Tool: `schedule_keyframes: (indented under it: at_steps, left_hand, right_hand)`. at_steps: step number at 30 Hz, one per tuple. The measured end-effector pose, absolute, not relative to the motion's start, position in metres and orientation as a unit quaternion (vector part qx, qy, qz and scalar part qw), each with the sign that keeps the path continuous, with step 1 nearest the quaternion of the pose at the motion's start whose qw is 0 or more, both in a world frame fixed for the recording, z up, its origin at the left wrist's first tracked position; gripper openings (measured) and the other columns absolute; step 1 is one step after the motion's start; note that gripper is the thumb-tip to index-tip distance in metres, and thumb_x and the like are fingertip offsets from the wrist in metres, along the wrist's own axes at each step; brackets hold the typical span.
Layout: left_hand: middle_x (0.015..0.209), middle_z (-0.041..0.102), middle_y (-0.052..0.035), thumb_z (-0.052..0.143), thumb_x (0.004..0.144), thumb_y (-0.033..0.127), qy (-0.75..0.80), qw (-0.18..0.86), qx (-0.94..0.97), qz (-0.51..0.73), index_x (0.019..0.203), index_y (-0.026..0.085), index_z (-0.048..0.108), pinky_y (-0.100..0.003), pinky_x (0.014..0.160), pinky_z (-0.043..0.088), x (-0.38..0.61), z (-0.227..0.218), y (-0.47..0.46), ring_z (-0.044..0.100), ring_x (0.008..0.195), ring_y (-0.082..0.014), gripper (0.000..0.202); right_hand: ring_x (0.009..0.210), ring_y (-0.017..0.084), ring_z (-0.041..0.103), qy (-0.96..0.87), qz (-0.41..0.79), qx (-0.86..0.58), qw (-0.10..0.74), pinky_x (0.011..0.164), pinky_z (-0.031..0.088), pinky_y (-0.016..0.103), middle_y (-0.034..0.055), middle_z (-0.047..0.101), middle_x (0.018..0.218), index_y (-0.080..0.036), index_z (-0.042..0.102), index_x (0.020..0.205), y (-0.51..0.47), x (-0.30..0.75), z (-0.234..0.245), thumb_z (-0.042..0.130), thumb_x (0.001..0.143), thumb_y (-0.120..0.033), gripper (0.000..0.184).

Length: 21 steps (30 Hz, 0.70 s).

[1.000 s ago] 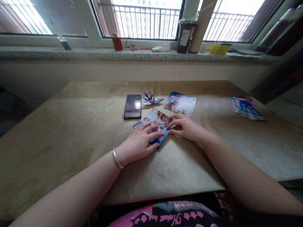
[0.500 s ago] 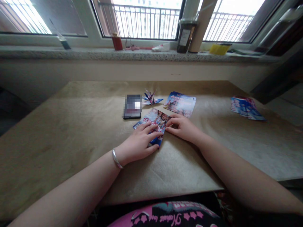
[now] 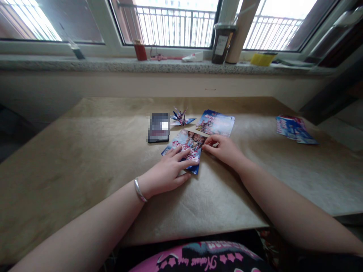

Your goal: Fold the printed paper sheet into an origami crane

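A printed blue and red sheet of paper [image 3: 188,144] lies folded on the tan table [image 3: 85,158] in front of me. My left hand [image 3: 167,172] lies flat on its near left part, fingers stretched out, a silver bangle on the wrist. My right hand [image 3: 224,149] pinches the sheet's right edge with curled fingers. A folded paper crane [image 3: 180,117] stands just behind the sheet.
A dark phone [image 3: 159,127] lies left of the crane. Another printed sheet [image 3: 217,123] lies behind my right hand, and more sheets [image 3: 295,129] at the far right. The stone windowsill [image 3: 113,65] holds a red cup [image 3: 140,50], a dark jar [image 3: 221,44] and a yellow thing [image 3: 263,58].
My right hand has slid up along the sheet's right edge toward its far corner. The sheet has turned slightly and looks narrower. My left hand has stayed in place.
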<state>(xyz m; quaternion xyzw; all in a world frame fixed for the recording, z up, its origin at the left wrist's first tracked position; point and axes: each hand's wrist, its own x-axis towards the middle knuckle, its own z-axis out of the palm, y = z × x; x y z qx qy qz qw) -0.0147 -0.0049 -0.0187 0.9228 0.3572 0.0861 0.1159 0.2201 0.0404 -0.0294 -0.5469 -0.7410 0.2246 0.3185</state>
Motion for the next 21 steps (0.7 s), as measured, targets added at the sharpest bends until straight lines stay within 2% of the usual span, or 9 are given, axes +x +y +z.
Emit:
schedule_keyframes:
  at_steps: [6,16,18,21]
  left_hand:
    - [0.154,0.024,0.0003,0.055,0.087,0.038,0.331,0.123,0.933,0.063,0.131,0.04,0.049,-0.055,0.113,0.019,-0.017,-0.0185,-0.0058,0.015,0.142,-0.0346,0.045]
    - [0.154,0.024,-0.0027,0.052,0.088,0.042,0.333,0.112,0.935,0.043,0.133,0.039,0.046,-0.055,0.112,0.021,-0.0169,-0.0175,-0.0063,0.017,0.141,-0.0364,0.046]
    - [0.154,0.024,-0.0033,0.052,0.088,0.042,0.336,0.107,0.935,0.04,0.135,0.037,0.045,-0.055,0.112,0.02,-0.0166,-0.0173,-0.0061,0.017,0.141,-0.0363,0.048]
    - [0.153,0.027,-0.0037,0.052,0.087,0.044,0.343,0.095,0.934,0.041,0.139,0.035,0.04,-0.055,0.113,0.017,-0.0159,-0.0175,-0.0058,0.018,0.141,-0.0341,0.053]
  right_hand:
    - [0.067,0.014,0.059,-0.775,0.153,-0.519,0.326,0.066,0.048,0.028,0.0024,0.067,0.08,-0.02,0.068,0.078,0.0407,0.2221,-0.0257,0.063,0.08,-0.026,0.008]
    - [0.065,0.014,0.058,-0.778,0.132,-0.493,0.367,0.063,0.048,0.028,0.002,0.067,0.082,-0.021,0.064,0.083,0.0329,0.2179,-0.021,0.061,0.081,-0.026,0.006]
    - [0.061,0.013,0.058,-0.754,0.16,-0.513,0.379,0.061,0.047,0.028,0.0014,0.066,0.08,-0.021,0.063,0.09,0.0325,0.2165,-0.0221,0.062,0.08,-0.027,0.012]
    - [0.059,0.013,0.057,-0.712,0.212,-0.531,0.408,0.058,0.046,0.027,-0.0007,0.064,0.073,-0.02,0.056,0.107,0.0342,0.2139,-0.0255,0.065,0.075,-0.027,0.034]
